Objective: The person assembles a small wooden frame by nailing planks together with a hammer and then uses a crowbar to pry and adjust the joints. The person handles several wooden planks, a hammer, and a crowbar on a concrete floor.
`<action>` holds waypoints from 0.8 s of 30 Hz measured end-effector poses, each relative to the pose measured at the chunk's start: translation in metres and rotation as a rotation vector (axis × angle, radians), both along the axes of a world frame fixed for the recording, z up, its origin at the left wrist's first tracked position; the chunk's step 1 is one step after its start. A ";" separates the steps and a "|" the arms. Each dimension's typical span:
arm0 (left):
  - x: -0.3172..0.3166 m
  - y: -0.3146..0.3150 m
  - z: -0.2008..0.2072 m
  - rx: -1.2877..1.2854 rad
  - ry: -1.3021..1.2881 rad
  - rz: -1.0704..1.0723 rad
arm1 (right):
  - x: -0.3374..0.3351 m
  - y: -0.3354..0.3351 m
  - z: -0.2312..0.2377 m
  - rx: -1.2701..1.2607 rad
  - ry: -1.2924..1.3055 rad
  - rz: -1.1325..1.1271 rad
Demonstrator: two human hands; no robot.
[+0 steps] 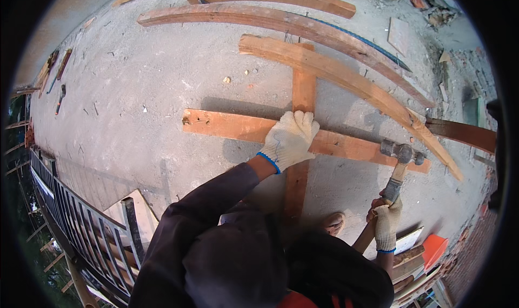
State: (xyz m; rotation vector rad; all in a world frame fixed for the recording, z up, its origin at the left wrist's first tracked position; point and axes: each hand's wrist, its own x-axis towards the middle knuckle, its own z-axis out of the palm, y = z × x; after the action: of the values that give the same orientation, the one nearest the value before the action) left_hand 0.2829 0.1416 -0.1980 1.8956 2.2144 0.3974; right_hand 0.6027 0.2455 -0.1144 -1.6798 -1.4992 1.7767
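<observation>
A reddish wooden plank (232,125) lies crosswise in front of me, over a second plank (304,89) that runs away from me. My left hand (292,137), in a cream knitted glove with a blue cuff, grips the crosswise plank where the two meet. Its fingers bend over the far edge. My right hand (387,227), gloved alike, is closed round the handle of a hammer (403,152). The metal hammer head appears over the plank's right end; whether it touches the wood I cannot tell. Bare fingertips show at the right glove.
Beyond lie a long curved-looking beam (346,75) and more timbers (270,17). A black metal railing (81,210) stands at left. Tools (59,98) rest on the concrete floor at far left. Near right are an orange container (434,250) and wood offcuts. My foot (334,223) is close by.
</observation>
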 end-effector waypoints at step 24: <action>0.044 0.150 0.013 -0.813 -0.432 -0.297 | 0.048 -0.093 -0.034 -0.153 -0.594 0.080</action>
State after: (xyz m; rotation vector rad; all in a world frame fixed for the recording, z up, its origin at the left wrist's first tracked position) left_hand 0.3270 0.2913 -0.1847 1.4613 1.4507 -0.1315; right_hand 0.6510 0.1524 -0.1487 -2.4073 -1.6998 1.5313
